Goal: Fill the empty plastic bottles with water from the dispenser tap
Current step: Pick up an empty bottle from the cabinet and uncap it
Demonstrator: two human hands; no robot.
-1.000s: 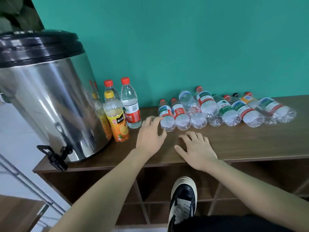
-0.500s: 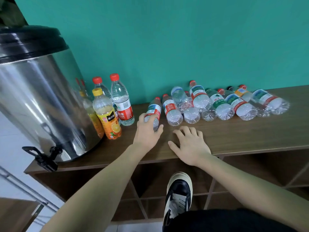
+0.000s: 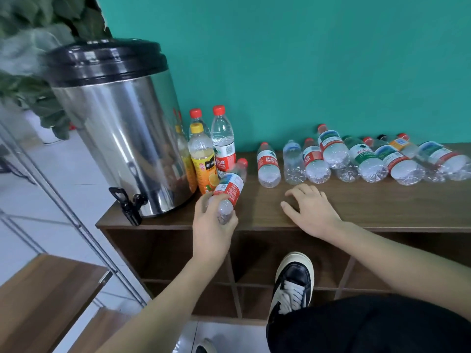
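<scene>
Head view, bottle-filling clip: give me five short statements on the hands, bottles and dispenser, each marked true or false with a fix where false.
1. The left hand grips a clear bottle by its base. True.
2. That bottle has no cap. False: a red cap is on it.
3. The right hand holds a bottle. False: it rests open on the shelf top, holding nothing.
4. The dispenser stands at the shelf's left end with its black tap over the edge. True.
5. The orange juice bottle lies on its side. False: it stands upright beside the dispenser.
</scene>
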